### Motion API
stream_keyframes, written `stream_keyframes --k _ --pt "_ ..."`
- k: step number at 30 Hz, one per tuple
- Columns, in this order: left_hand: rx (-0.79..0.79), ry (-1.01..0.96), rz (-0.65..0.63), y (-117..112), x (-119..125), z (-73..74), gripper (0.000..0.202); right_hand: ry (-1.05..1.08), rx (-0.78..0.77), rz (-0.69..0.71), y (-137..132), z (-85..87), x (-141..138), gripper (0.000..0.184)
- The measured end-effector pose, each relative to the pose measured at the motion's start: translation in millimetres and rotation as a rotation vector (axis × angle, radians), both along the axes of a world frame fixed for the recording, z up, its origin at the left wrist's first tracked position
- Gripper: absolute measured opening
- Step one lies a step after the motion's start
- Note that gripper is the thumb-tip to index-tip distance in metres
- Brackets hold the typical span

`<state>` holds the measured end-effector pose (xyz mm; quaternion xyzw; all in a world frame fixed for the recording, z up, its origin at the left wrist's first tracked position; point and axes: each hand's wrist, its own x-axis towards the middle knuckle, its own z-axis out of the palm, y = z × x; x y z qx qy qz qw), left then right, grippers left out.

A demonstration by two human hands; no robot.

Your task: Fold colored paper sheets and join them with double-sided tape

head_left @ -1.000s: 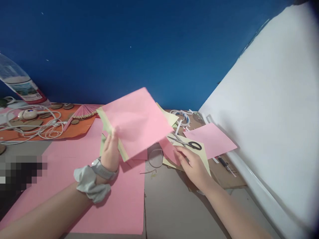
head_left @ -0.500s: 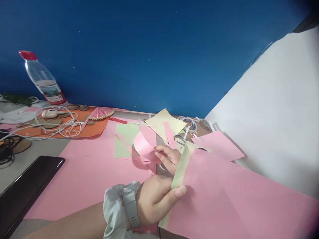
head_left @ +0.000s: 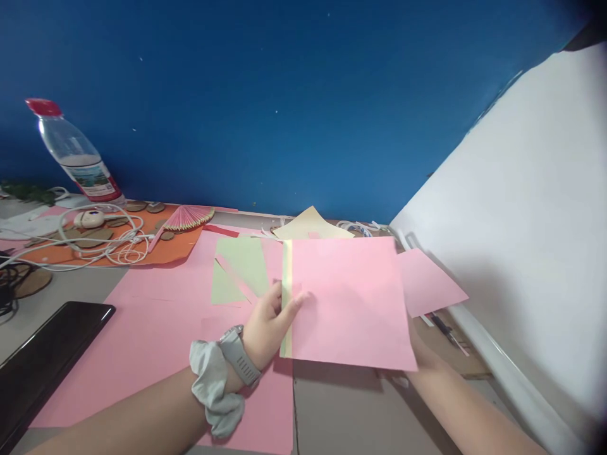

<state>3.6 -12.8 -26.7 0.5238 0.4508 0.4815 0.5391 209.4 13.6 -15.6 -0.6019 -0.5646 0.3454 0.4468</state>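
Note:
A square pink sheet of paper (head_left: 348, 303) is held up facing me, with yellow and green bands along its left edge. My left hand (head_left: 268, 325), wearing a grey watch and a pale scrunchie, grips that banded edge, thumb in front and fingers behind. At the lower right corner, my right hand (head_left: 420, 354) reaches behind the sheet, which hides its fingers. Left of the sheet, a narrow pink strip (head_left: 236, 278) lies across a light green paper square (head_left: 256, 253).
Beneath is a large pink sheet (head_left: 156, 354). A black phone (head_left: 52, 360), tangled white cable (head_left: 128, 243), folded pink fan (head_left: 190, 218) and bottle (head_left: 88, 164) lie or stand left. Behind are a pale yellow sheet (head_left: 313, 221) and blue wall (head_left: 284, 114); a pen-like tool (head_left: 443, 328) lies right.
The banded pink sheet has swung round to face me and moved left. My right hand has gone from beyond its left edge to behind its right side. The curled pink strip is out of sight.

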Motion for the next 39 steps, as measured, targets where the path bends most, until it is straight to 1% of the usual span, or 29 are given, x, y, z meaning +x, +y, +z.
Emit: stream_keyframes --k 2,3,4,6,7,8,10,12,15,16,18,20,22,24,25,27,29,30,32,34,35,36,37,39 --pt "-0.013 0.008 0.073 2.7 -0.9 -3.1 0.028 0.075 -0.026 0.062 2.7 1.4 12.5 0.065" --pt "-0.014 0.014 0.105 3.4 -1.1 -3.8 0.027 0.107 -0.043 0.101 3.7 1.4 16.0 0.070" --pt "-0.014 0.017 0.127 3.9 -1.3 -3.6 0.026 0.121 -0.059 0.137 4.3 1.0 17.4 0.066" --pt "-0.007 0.018 0.146 5.0 -1.7 -1.5 0.025 0.079 -0.078 0.169 4.3 -0.3 15.5 0.040" --pt "-0.012 0.008 0.144 5.7 -2.0 0.1 0.024 0.031 -0.079 0.173 3.7 -0.9 13.4 0.032" --pt "-0.028 -0.006 0.137 6.5 -2.4 1.6 0.025 0.002 -0.082 0.170 3.1 -1.3 11.3 0.029" --pt "-0.086 -0.039 0.124 8.3 -3.7 3.6 0.030 -0.009 -0.097 0.159 2.3 -1.8 9.2 0.029" --pt "-0.129 -0.041 0.148 9.6 -5.2 3.7 0.033 0.025 -0.124 0.140 3.0 -2.3 10.8 0.032" --pt "-0.082 -0.041 0.226 8.9 -6.2 2.2 0.035 0.083 -0.116 0.083 6.2 -4.4 17.1 0.031" --pt "-0.057 -0.053 0.213 7.9 -5.8 2.0 0.036 0.104 -0.104 0.076 7.1 -5.3 18.8 0.029" --pt "-0.026 -0.067 0.129 5.3 -4.0 2.2 0.037 0.139 -0.091 0.078 7.3 -6.3 20.2 0.026" --pt "-0.028 -0.019 0.054 3.0 -1.5 2.9 0.032 0.160 -0.132 0.143 4.4 -5.8 18.8 0.031" --pt "-0.066 0.060 0.067 1.6 0.5 3.0 0.026 0.155 -0.204 0.258 -1.5 -3.8 15.9 0.035" --pt "-0.102 0.101 0.101 1.6 1.5 2.3 0.033 0.110 -0.281 0.366 -9.1 -1.8 13.7 0.038" --pt "-0.100 0.107 0.118 1.8 1.7 1.8 0.033 0.084 -0.310 0.375 -12.8 -1.4 13.3 0.039" --pt "-0.046 0.116 0.138 1.8 2.4 1.0 0.027 0.077 -0.368 0.337 -17.9 -2.2 13.7 0.042" --pt "0.036 0.148 0.154 -0.1 3.3 1.2 0.025 0.159 -0.392 0.249 -18.3 -4.5 14.8 0.045" --pt "0.059 0.171 0.146 -1.9 3.7 1.9 0.027 0.217 -0.373 0.204 -16.5 -5.4 15.1 0.046" --pt "0.069 0.207 0.090 -6.8 4.1 5.4 0.027 0.336 -0.299 0.146 -9.6 -5.5 15.1 0.044" --pt "0.071 0.242 -0.064 -11.7 3.6 11.3 0.024 0.400 -0.209 0.104 -1.1 -2.5 15.1 0.039" --pt "0.094 0.265 -0.171 -13.4 3.2 14.8 0.023 0.388 -0.168 0.069 2.9 -0.2 15.4 0.036" --pt "0.120 0.294 -0.290 -14.7 3.1 18.1 0.023 0.350 -0.123 0.006 6.2 2.3 16.1 0.033" --pt "0.151 0.316 -0.368 -15.4 3.2 20.9 0.025 0.308 -0.088 -0.049 8.5 4.5 17.2 0.033" --pt "0.207 0.336 -0.431 -16.1 4.9 23.5 0.030 0.216 -0.031 -0.117 10.6 6.9 20.0 0.033"
